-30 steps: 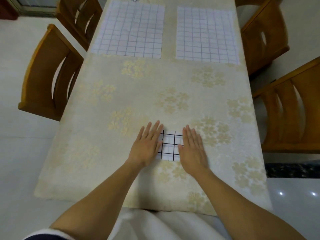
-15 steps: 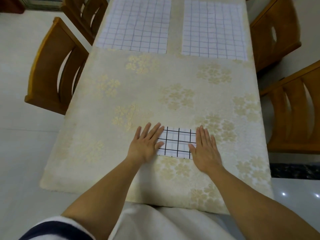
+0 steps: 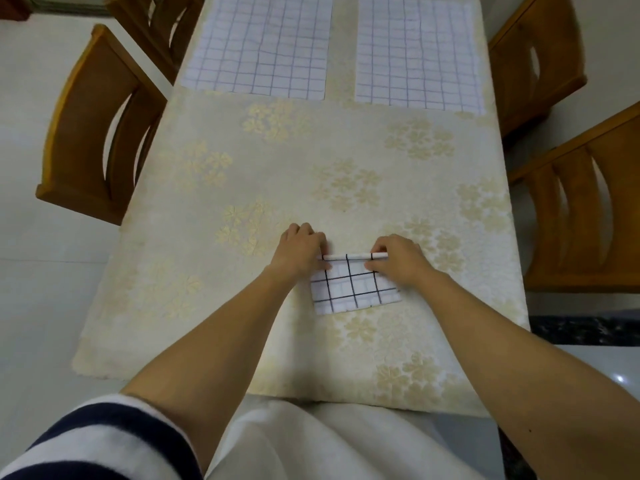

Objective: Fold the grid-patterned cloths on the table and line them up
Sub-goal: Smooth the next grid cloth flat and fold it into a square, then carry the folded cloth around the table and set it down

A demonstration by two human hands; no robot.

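Currently, in the head view, I see the folded cloth (image 3: 353, 285), white with black grid lines, lying on the tabletop (image 3: 311, 161) near its front edge. My left hand (image 3: 299, 252) pinches the cloth's far-left corner; my right hand (image 3: 398, 259) pinches the far-right corner. Both hands are clenched on that far edge, which is raised slightly off the layers below. Two unfolded grid cloths, left (image 3: 259, 43) and right (image 3: 417, 50), lie flat side by side at the far end, apart from each other. Wooden chairs (image 3: 90, 133) flank the tabletop.

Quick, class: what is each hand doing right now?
Left hand: closed, pinching the far edge of the small black-grid cloth.
Right hand: closed, pinching the same far edge.
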